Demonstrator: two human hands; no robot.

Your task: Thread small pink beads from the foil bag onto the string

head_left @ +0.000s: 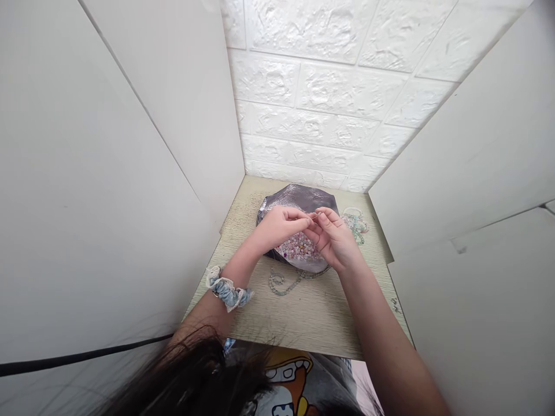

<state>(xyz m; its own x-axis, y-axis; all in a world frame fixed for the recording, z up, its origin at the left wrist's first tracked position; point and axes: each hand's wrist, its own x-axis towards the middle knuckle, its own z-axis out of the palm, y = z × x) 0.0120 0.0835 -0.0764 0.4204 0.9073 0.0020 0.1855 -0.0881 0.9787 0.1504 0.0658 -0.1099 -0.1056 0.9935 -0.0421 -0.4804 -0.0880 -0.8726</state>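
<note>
Both forearms reach forward from the bottom of the view and angle inward, so the person's left hand (277,225) and right hand (332,240) meet above the middle of a single dark, metallic silver-grey pouch (299,196), which lies flat on a pale, wood-grained board (312,312). The wrists are raised, with the backs of the hands turned up and the two sets of fingers close together. The left thumb and fingertips (303,215) and the right fingertips (319,216) converge in a pinch on one tiny glinting item (313,214), too small to identify; the remaining right fingers curl in below. Directly under the hands, inside the pouch, lies one heap of small pink and white beads (299,245), too many to count. On the board are two strands of beads: a pale, clear strand (281,283) curves just below the pouch, and a pale green and pink loop (355,225) lies just beside its far right edge. One blue fabric scrunchie with a cream lace edge (228,290) circles the left wrist. A white embossed brick-pattern wall (312,98) rises behind the board.
</note>
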